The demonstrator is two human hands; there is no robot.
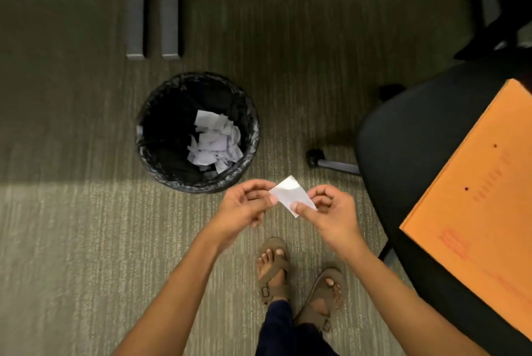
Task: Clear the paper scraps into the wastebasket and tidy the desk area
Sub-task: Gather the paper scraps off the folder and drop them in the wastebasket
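A person is standing over a wastebasket (198, 132) on the carpeted floor, pinching a white paper scrap (291, 195) between both hands — the left hand (244, 206) is gripping the scrap's left corner, the right hand (331, 211) is pressing a thumb onto its lower right edge. Each grip is closing narrowly on the paper, thumb against fingertips, with the remaining fingers curling loosely. The scrap is hanging just beside the basket's near rim, toward the right, not yet over the opening. Inside the black-lined basket a pile of torn white pieces (214, 141) is already lying, so the clearing step looks well underway. The paper is being held taut between the two grips, which suggests it may be about to be torn again or simply dropped — which of the two cannot be told. The next move is calling for carrying the scrap forward and left until it is over the opening, then releasing both grips. An orange folder (475, 200) is lying on an office chair (403, 154) at the right.
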